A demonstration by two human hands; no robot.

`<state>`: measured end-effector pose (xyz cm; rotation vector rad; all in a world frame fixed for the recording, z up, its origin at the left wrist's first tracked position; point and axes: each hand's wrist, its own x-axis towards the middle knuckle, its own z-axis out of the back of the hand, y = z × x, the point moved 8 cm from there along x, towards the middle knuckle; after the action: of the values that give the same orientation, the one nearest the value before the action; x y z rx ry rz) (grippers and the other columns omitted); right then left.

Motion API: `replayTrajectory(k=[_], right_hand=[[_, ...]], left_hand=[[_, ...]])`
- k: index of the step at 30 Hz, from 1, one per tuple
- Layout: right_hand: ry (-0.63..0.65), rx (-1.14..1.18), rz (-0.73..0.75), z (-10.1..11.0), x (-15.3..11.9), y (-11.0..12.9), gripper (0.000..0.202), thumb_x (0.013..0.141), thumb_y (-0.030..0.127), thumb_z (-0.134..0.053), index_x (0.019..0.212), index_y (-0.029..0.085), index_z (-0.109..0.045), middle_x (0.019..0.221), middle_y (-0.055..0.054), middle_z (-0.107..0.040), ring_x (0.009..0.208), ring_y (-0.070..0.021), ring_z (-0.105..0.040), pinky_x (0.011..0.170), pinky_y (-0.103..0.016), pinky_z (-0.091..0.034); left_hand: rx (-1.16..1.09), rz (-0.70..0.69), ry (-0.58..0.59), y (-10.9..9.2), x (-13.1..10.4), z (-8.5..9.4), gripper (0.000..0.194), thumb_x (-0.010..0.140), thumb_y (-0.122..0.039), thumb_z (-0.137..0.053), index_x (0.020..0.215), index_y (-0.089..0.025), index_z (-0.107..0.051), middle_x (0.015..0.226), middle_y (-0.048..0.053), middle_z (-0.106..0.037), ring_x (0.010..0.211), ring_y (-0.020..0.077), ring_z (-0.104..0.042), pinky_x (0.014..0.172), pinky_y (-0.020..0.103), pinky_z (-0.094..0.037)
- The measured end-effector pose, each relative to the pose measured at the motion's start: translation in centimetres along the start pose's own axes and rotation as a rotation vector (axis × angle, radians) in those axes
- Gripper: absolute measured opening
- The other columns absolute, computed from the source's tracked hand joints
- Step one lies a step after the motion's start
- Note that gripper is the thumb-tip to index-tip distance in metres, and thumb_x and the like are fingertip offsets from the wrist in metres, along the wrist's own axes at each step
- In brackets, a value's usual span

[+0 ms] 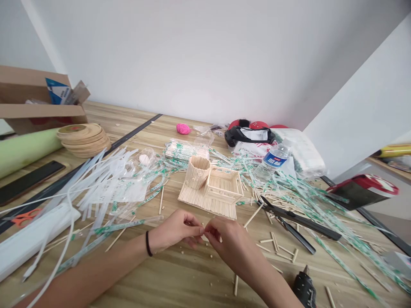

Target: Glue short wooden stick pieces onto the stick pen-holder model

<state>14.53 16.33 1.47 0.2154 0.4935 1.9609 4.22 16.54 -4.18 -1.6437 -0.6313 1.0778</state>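
My left hand (184, 231) and my right hand (223, 235) meet at the fingertips above the wooden table (167, 273). Both hands are closed in a pinch; whatever lies between the fingers is too small to make out. Just beyond them stands a model of thin wooden sticks: a flat stick base (208, 206), a round stick cup (197, 172) at its left and a rectangular railed box (224, 185) at its right. Short cut sticks (274, 241) lie to the right of my right hand.
Black shears (298, 220) and a glue gun (304, 287) lie at the right. A water bottle (272, 160) stands behind, among green-printed wrappers. Glue sticks, a white cable (69, 214), orange scissors (25, 218) and a cardboard box (41, 111) are at the left.
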Motion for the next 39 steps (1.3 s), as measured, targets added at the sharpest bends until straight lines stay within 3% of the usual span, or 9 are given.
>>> replayTrajectory(k=[5,7,10,14,24,32,35,39], right_hand=[[0.025,-0.022,-0.004,-0.3,0.0,-0.1,0.018,0.084,0.015,-0.049,0.073,0.018,-0.063,0.074,-0.004,-0.068,0.066,-0.0176,-0.061,0.056,-0.025,-0.037],[0.068,-0.052,-0.036,-0.7,-0.1,-0.4,0.017,0.082,0.014,-0.051,0.088,0.018,-0.066,0.079,-0.006,-0.07,0.072,-0.0207,-0.064,0.059,-0.027,-0.039],[0.127,-0.12,-0.084,-1.2,-0.3,-0.8,0.038,0.081,0.014,-0.053,0.119,0.016,-0.057,0.087,-0.01,-0.072,0.081,-0.0263,-0.066,0.064,-0.032,-0.043],[0.149,-0.177,-0.083,-1.3,-0.5,-0.7,0.053,0.083,0.018,-0.053,0.135,0.014,-0.043,0.089,-0.013,-0.072,0.081,-0.029,-0.067,0.065,-0.035,-0.045],[0.163,-0.2,-0.106,-1.1,-0.4,-0.8,0.065,0.084,0.017,-0.052,0.144,0.014,-0.026,0.09,-0.013,-0.073,0.08,-0.0287,-0.068,0.062,-0.033,-0.044],[0.031,-0.187,-0.24,1.7,-0.4,-3.4,0.076,0.089,0.025,-0.049,0.146,0.006,-0.002,0.078,-0.009,-0.071,0.068,-0.0251,-0.066,0.054,-0.029,-0.037],[0.011,-0.246,-0.358,2.7,-0.9,-4.8,0.078,0.09,0.031,-0.048,0.145,-0.001,-0.002,0.081,-0.015,-0.071,0.073,-0.0293,-0.067,0.055,-0.031,-0.038],[0.012,-0.326,-0.446,3.5,-1.4,-5.9,0.075,0.091,0.033,-0.045,0.144,-0.003,-0.008,0.089,-0.021,-0.07,0.084,-0.0352,-0.066,0.06,-0.035,-0.04]], left_hand=[[0.168,-0.071,-0.037,-0.3,0.3,0.4,0.027,0.074,-0.04,-0.066,0.079,-0.013,-0.065,0.074,0.005,-0.068,0.068,0.0191,-0.066,0.06,0.03,-0.054],[0.276,-0.115,-0.093,-0.6,0.2,0.8,0.021,0.075,-0.035,-0.064,0.078,-0.014,-0.065,0.072,0.004,-0.066,0.064,0.0189,-0.065,0.057,0.029,-0.052],[0.468,-0.215,-0.204,-1.7,-0.2,1.3,0.007,0.075,-0.022,-0.061,0.075,-0.016,-0.065,0.076,0.004,-0.065,0.071,0.0197,-0.062,0.066,0.031,-0.048],[0.646,-0.313,-0.251,-2.8,-0.8,1.1,0.011,0.077,-0.014,-0.055,0.076,-0.019,-0.065,0.086,0.003,-0.064,0.074,0.0182,-0.06,0.07,0.029,-0.044],[0.787,-0.346,-0.248,-2.9,-0.8,0.6,0.008,0.081,-0.017,-0.056,0.08,-0.019,-0.063,0.085,0.002,-0.065,0.065,0.0159,-0.061,0.061,0.025,-0.045],[0.93,-0.378,-0.338,-4.1,-1.7,1.2,0.013,0.088,-0.018,-0.048,0.081,-0.023,-0.058,0.13,0.004,-0.056,0.096,0.0217,-0.064,0.081,0.032,-0.047],[0.957,-0.371,-0.305,-3.6,-1.5,1.3,0.015,0.088,-0.017,-0.047,0.079,-0.022,-0.057,0.126,0.007,-0.06,0.11,0.0243,-0.059,0.085,0.033,-0.046],[0.97,-0.354,-0.268,-3.4,-1.2,1.1,0.015,0.088,-0.017,-0.046,0.078,-0.023,-0.056,0.126,0.007,-0.061,0.113,0.0248,-0.059,0.084,0.033,-0.046]])
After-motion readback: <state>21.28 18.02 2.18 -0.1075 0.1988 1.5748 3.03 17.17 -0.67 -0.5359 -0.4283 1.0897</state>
